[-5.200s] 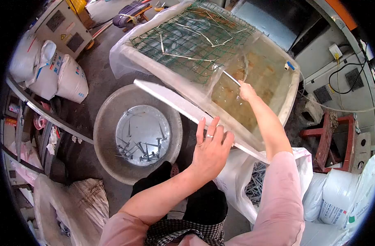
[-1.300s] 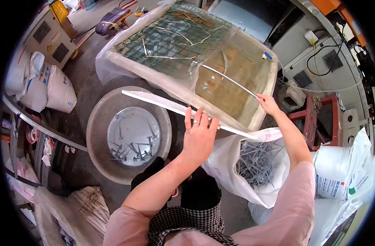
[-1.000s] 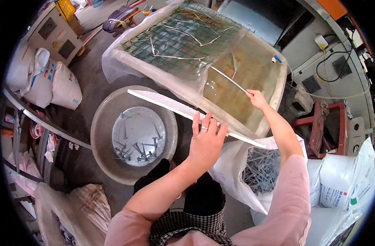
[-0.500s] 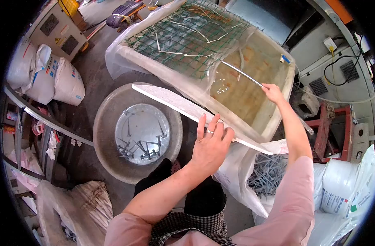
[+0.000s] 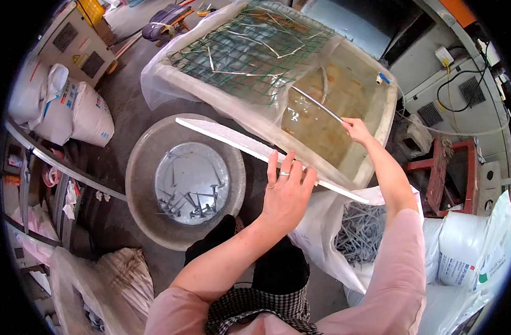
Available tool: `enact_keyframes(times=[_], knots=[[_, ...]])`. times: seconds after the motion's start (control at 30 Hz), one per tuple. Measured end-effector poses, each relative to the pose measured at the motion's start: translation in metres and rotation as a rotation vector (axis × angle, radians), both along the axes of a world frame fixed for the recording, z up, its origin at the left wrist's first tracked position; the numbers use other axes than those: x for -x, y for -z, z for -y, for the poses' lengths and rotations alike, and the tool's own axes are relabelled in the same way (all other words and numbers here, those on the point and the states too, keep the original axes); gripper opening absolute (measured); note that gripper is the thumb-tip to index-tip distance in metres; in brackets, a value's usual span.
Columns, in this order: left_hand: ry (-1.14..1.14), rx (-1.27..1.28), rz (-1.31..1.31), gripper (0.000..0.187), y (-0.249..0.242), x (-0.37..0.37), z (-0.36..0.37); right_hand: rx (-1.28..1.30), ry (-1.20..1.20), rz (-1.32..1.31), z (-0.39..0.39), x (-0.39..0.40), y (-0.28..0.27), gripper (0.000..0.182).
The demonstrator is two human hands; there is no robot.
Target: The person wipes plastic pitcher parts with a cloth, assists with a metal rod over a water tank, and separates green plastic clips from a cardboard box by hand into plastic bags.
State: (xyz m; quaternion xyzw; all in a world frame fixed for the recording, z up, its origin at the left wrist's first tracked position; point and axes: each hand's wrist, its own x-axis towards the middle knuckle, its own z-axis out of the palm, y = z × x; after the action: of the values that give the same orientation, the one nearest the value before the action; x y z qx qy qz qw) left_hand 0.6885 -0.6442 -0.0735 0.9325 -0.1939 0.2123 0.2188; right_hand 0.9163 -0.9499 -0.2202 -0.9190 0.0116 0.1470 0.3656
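Dark grey floor (image 5: 127, 92) under everything, shop packed tight. Grey metal cabinets on both sides: one with vents and a yellow warning label (image 5: 79, 42) far left, another with a black cable (image 5: 434, 75) at right. Printed white sacks (image 5: 92, 114) stand by the left one; plump white plastic sacks (image 5: 462, 245) sit at right, just below a red frame stand (image 5: 437, 178).

Containers: big whitish rectangular tub (image 5: 224, 100), clear plastic sheeting draped over its edge. Green wire mesh (image 5: 250, 53) covers the far-left part; the rest shows murky yellowish water (image 5: 322, 131). Blue-handled valve (image 5: 383, 78) on the right rim. Round grey basin (image 5: 141, 206) on the floor, a loose batch of dark grey nail-shaped pieces (image 5: 194, 202) in the bottom. Open white woven sack (image 5: 317, 226) near the knees, loaded with lighter grey nail-shaped pieces (image 5: 358, 231).

Right hand (image 5: 357, 130) is over the tub, fingers clamped on the end of a thin silvery rod (image 5: 318, 104); its far end reaches the mesh side. Left hand (image 5: 289, 192) has fingers slightly apart, hooked over a long white foam-like board (image 5: 227, 137). Thumb's hidden, can't tell if it's gripping. Board slants from above the basin to the sack mouth.
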Motion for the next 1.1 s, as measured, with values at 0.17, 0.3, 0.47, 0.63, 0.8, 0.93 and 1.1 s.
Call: enact_keyframes(times=[0.17, 0.3, 0.47, 0.63, 0.8, 0.93, 1.1], knots=[[-0.001, -0.048, 0.01, 0.012, -0.001, -0.003, -0.001, 0.07, 0.013, 0.106, -0.044, -0.018, 0.015, 0.027], [0.008, 0.005, 0.015, 0.013, -0.002, -0.004, -0.001, 0.258, -0.043, 0.153, -0.041, -0.013, -0.013, 0.029], [0.034, 0.078, -0.02, 0.02, 0.0, -0.004, -0.001, 0.536, -0.089, 0.179, 0.018, 0.034, -0.106, 0.03], [0.028, 0.074, -0.011, 0.047, -0.005, -0.005, 0.003, 0.836, 0.059, 0.23, 0.063, 0.117, -0.225, 0.03], [-0.033, 0.013, 0.01, 0.062, -0.014, -0.001, 0.012, 0.89, 0.127, 0.29, 0.086, 0.187, -0.301, 0.032], [-0.057, -0.027, -0.017, 0.064, -0.01, 0.001, 0.018, 0.811, 0.163, 0.267, 0.102, 0.211, -0.31, 0.032], [-0.074, -0.092, -0.088, 0.063, -0.008, 0.005, 0.018, 0.779, 0.125, 0.145, 0.087, 0.208, -0.301, 0.031]])
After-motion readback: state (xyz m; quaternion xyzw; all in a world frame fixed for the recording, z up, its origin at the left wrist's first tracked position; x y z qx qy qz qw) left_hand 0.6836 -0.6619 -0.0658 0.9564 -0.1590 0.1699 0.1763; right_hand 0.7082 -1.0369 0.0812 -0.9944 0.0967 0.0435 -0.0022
